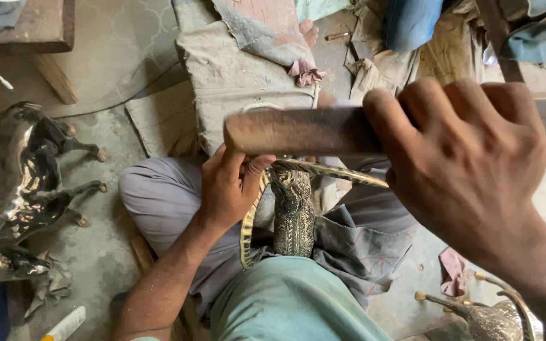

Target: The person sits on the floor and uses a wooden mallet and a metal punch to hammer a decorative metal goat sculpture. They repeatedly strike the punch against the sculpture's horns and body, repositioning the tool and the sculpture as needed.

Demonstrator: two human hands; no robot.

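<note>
My left hand [229,186] grips the top of an ornate brass figure [293,211] with long curved horns, which stands between my legs in my lap. Close to the camera, my right hand [466,161] is wrapped around a long flat metal file [304,131], held level across the figure's top. The file's rounded end sits just above my left fingers. A curved horn [342,173] runs rightward under the file.
A shiny dark metal animal figure [23,183] lies on the concrete floor at left. Another brass figure [494,316] shows at bottom right. Worn cloths [241,69] lie ahead, a wooden bench leg [55,76] at top left, a white tube [64,325] at bottom left, another person's blue-clad leg [412,22] at top.
</note>
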